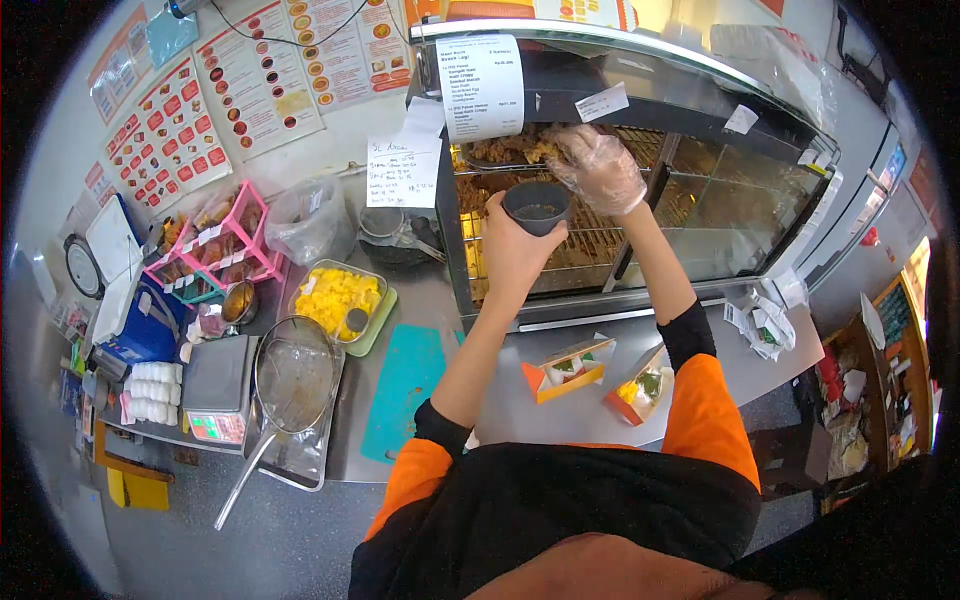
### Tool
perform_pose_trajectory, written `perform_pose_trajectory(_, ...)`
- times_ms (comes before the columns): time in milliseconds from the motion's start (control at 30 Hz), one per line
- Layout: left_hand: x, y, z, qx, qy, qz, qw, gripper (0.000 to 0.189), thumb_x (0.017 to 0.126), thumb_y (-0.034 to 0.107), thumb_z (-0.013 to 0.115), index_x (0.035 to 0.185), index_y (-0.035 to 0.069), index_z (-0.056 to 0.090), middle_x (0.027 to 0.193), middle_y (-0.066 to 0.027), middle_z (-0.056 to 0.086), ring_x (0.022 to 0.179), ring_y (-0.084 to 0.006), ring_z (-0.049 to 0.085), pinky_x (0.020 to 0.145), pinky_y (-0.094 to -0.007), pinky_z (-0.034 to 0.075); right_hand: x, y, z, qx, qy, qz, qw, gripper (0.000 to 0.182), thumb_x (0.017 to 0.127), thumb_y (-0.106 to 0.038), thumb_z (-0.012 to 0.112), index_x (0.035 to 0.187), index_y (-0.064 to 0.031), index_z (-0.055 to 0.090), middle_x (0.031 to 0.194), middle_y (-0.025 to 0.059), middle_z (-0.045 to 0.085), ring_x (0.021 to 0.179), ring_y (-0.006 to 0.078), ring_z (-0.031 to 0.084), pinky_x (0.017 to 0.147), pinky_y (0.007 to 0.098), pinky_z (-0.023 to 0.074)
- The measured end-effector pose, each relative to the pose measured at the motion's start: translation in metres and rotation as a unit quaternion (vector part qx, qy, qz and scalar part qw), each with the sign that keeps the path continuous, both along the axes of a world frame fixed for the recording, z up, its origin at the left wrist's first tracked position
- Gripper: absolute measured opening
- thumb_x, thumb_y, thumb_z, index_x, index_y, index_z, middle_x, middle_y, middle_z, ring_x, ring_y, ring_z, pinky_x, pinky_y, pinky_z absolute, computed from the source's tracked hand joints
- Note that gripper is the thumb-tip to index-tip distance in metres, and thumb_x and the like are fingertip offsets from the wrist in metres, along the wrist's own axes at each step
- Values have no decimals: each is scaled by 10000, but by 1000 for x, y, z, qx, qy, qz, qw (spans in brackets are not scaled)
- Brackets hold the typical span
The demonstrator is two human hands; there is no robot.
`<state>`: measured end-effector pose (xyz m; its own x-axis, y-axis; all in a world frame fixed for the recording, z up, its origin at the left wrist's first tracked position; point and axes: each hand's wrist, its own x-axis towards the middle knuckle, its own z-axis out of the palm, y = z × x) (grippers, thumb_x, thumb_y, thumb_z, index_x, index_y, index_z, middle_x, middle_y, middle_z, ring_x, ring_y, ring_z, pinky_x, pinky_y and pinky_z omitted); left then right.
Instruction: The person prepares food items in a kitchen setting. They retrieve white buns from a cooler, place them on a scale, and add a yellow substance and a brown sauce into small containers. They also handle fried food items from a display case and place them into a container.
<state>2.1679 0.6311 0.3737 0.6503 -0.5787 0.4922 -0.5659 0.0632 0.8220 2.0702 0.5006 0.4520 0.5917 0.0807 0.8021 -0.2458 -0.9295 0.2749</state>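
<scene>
My bare left hand [517, 251] grips a small black cup [535, 204] at the opening of a heated display cabinet [720, 202]. Dark bits lie inside the cup. Just above and to its right, my right hand [598, 169] wears a clear plastic glove and reaches into the cabinet. Its fingers touch browned fried food [517, 146] on an upper tray; whether they grip a piece is hard to tell. Wire racks [592, 244] lie below. On the steel counter under my forearms stand two orange takeaway boxes [570, 369] with food in them.
Left of my arms are a teal cutting board [405, 382], a tub of yellow food [337, 300], a large strainer [295, 375] on a metal tray, and a digital scale [217, 382]. Paper slips [480, 86] hang over the cabinet's front. Crumpled paper [765, 322] lies at the right.
</scene>
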Motion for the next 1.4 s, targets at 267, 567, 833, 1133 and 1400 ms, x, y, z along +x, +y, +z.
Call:
perform_pose_trajectory(267,2,-2,-3,-29,-11,-8,999,830,562,331,786,1197,-37,398,1064,-235,545,980,-368,542,855,-418,445,-8,27,-18,-53,22,53,997,314,750,-214,663,1024,-80,587,928,82,583,749,255,607,601,345,512)
perform_pose_trajectory(567,-3,8,-6,-15,-12,3,1000,825,560,333,804,1181,-56,426,1071,-233,562,983,-332,569,856,-379,453,-30,35,-6,72,24,16,997,262,804,-278,607,931,-49,619,963,123,620,878,285,603,763,398,489)
perform_pose_trajectory(833,-10,-1,-9,-1,9,-23,1000,847,554,355,795,1202,-35,413,1083,-241,547,1007,-357,549,862,-403,448,-8,6,26,310,100,-360,874,735,811,-645,428,1031,26,632,1074,260,594,1020,369,580,896,440,442)
perform_pose_trajectory(1133,-10,-5,-9,0,9,-41,999,863,561,358,792,1221,-31,394,1096,-246,533,1027,-368,534,873,-409,443,-2,-7,36,333,121,-414,839,580,744,-574,574,966,-49,684,1005,210,636,963,338,614,866,412,471)
perform_pose_trajectory(1400,-28,-15,-3,4,-17,-52,998,877,564,370,792,1223,-40,383,1087,-256,528,1017,-376,528,875,-413,439,0,-18,14,350,-42,-379,856,294,725,-320,656,873,-70,703,893,168,662,866,319,640,768,383,514)
